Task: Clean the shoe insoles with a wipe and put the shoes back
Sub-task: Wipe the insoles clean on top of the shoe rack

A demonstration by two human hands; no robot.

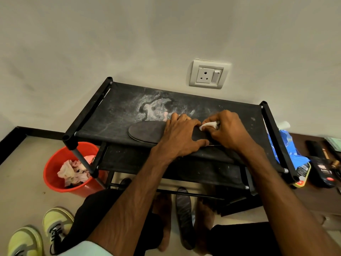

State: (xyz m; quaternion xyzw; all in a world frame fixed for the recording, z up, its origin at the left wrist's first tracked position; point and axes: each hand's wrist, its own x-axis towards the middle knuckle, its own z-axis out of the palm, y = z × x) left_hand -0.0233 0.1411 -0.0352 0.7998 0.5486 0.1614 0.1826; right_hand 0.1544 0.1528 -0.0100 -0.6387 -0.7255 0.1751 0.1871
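Black shoe rack [118, 106] at wall [129, 34]. Yellow shoes [57, 218] on floor [24, 172], left-front of rack. Dark insole [145, 131] lies on rack's top shelf; left hand [180, 133] presses it flat-fingered; right hand [227, 130] pinches white wipe [209, 124] on the insole.

A single head-worn camera looks steeply down, close over the shoe rack [118, 108].

an insole [145, 131] lay on the dusty shoe rack [114, 108]. a red bucket [53, 163] and yellow shoes [55, 226] sat on the floor [24, 172].
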